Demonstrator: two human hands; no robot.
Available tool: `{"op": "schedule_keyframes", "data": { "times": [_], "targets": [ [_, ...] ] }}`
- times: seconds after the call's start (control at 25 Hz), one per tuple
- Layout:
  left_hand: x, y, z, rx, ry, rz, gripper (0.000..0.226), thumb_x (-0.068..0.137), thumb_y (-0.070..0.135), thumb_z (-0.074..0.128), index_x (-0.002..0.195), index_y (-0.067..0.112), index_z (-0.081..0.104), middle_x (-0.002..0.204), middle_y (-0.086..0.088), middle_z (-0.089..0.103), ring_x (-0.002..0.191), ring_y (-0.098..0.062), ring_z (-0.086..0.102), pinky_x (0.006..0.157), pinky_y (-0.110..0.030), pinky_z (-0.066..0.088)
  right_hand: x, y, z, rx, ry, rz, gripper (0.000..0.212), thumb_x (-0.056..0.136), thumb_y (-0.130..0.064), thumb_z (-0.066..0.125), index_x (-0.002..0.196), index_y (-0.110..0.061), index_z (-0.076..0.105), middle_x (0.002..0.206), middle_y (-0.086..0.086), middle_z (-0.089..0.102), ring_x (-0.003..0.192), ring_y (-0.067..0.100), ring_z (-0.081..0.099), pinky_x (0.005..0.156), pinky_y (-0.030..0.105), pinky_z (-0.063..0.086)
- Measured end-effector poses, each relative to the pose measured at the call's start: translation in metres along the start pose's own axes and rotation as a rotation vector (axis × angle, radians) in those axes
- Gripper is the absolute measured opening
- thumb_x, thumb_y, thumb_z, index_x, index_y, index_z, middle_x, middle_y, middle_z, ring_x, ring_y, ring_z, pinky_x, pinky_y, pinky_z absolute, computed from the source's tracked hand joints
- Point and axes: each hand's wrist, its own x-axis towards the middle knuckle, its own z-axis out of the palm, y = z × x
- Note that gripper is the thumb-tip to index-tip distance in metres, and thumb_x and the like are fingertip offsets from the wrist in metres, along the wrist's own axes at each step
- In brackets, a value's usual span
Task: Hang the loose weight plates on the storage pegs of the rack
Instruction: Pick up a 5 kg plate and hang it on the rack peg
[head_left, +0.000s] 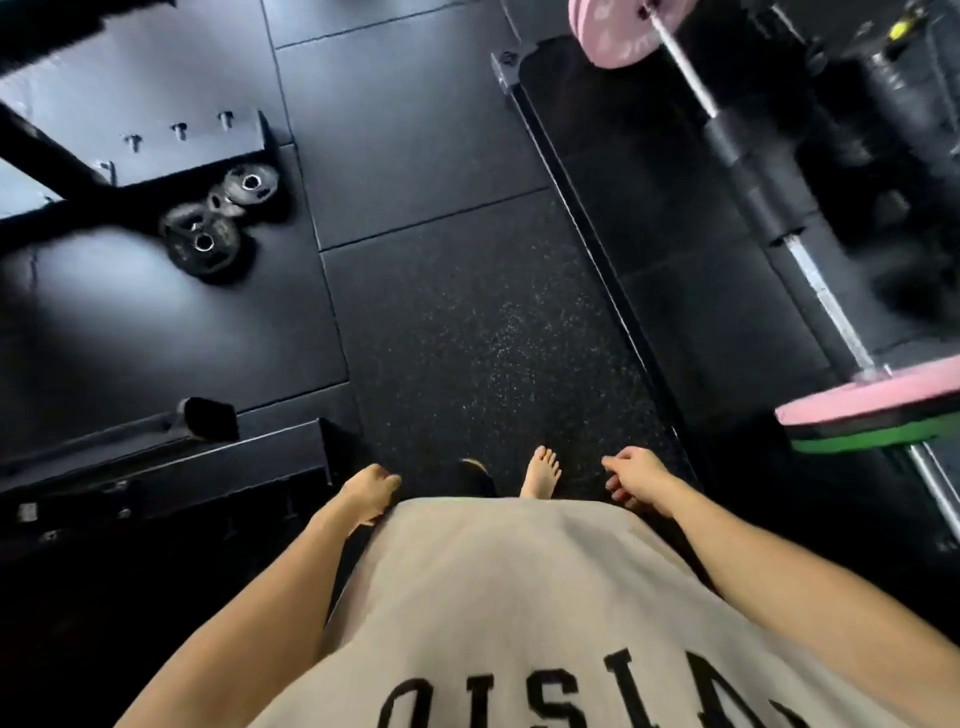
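Observation:
Three loose black weight plates lie flat on the dark rubber floor at the left: a large plate (203, 244), a small plate (224, 201) and a medium plate (252, 183) beside a black rack foot (192, 150) with bolts. My left hand (371, 491) hangs at my hip with fingers curled and nothing in it. My right hand (634, 475) hangs at my other side, fingers loosely apart, holding nothing. Both hands are far from the plates. No storage pegs show clearly.
A barbell (810, 270) with pink plates (613, 31) and a pink and green plate (878, 410) lies at the right on a framed platform. A black bench or frame (171, 462) stands at the lower left. My bare foot (543, 470) is on speckled floor.

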Motion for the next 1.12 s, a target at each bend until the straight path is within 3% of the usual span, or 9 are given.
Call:
{"op": "schedule_keyframes", "data": {
  "times": [0.16,0.4,0.52,0.64,0.76,0.84,1.0,1.12],
  "targets": [
    [0.028,0.040,-0.031,-0.228,0.128,-0.109,0.032,0.101,0.029,0.051,0.114,0.001,0.060,0.104,-0.017,0.064,0.084,-0.029,0.061,0.062,-0.029,0.044,0.058,-0.124,-0.047,-0.222,-0.074,-0.113,0.017,0.100,-0.028,0.050,0.100,-0.011,0.055,0.078,0.007,0.062,0.061,0.018,0.057,0.049,0.027,0.042],
    [0.109,0.103,-0.099,-0.348,0.024,-0.198,0.039,0.103,0.030,0.046,0.128,0.002,0.057,0.134,-0.014,0.057,0.122,-0.031,0.054,0.094,-0.032,0.042,0.135,-0.319,-0.058,-0.401,-0.134,-0.229,0.017,0.100,-0.029,0.050,0.103,-0.013,0.055,0.088,0.009,0.065,0.069,0.019,0.060,0.051,0.028,0.043],
    [0.143,0.130,-0.173,-0.446,0.052,-0.213,0.035,0.101,0.032,0.048,0.124,0.006,0.057,0.125,-0.015,0.061,0.112,-0.032,0.060,0.090,-0.039,0.049,0.157,-0.407,-0.055,-0.455,-0.136,-0.248,0.020,0.099,-0.030,0.053,0.101,-0.010,0.058,0.085,0.009,0.067,0.067,0.019,0.060,0.055,0.030,0.047],
    [0.176,0.152,-0.258,-0.559,0.144,-0.227,0.030,0.101,0.032,0.047,0.118,0.009,0.056,0.106,-0.014,0.065,0.090,-0.028,0.064,0.074,-0.038,0.054,0.179,-0.508,-0.044,-0.472,-0.100,-0.326,0.021,0.096,-0.027,0.057,0.098,-0.006,0.061,0.077,0.008,0.068,0.069,0.020,0.060,0.073,0.037,0.052],
    [0.204,0.168,-0.320,-0.688,0.197,-0.257,0.024,0.102,0.029,0.047,0.115,0.009,0.055,0.096,-0.011,0.063,0.080,-0.022,0.059,0.062,-0.030,0.046,0.195,-0.598,-0.019,-0.564,-0.156,-0.397,0.019,0.096,-0.028,0.057,0.095,-0.009,0.061,0.078,0.008,0.069,0.066,0.019,0.059,0.067,0.035,0.049],
    [0.222,0.175,-0.350,-0.731,0.188,-0.293,0.022,0.102,0.028,0.046,0.114,0.011,0.054,0.096,-0.010,0.063,0.082,-0.022,0.059,0.065,-0.031,0.046,0.208,-0.654,-0.001,-0.649,-0.195,-0.420,0.017,0.096,-0.030,0.056,0.088,-0.016,0.058,0.079,0.006,0.069,0.067,0.019,0.060,0.065,0.034,0.048],
    [0.258,0.183,-0.392,-0.810,0.173,-0.395,0.021,0.102,0.029,0.047,0.112,0.012,0.055,0.098,-0.010,0.063,0.083,-0.023,0.058,0.067,-0.032,0.046,0.245,-0.768,0.035,-0.863,-0.264,-0.496,0.019,0.094,-0.030,0.060,0.080,-0.018,0.058,0.090,0.007,0.068,0.090,0.026,0.066,0.083,0.038,0.051],
    [0.270,0.186,-0.419,-0.894,0.196,-0.483,0.022,0.099,0.032,0.050,0.107,0.012,0.058,0.093,-0.006,0.064,0.079,-0.022,0.057,0.071,-0.035,0.049,0.255,-0.851,0.055,-0.930,-0.315,-0.463,0.018,0.095,-0.029,0.059,0.087,-0.012,0.059,0.086,0.010,0.067,0.072,0.025,0.063,0.065,0.036,0.051]
  ]
}}
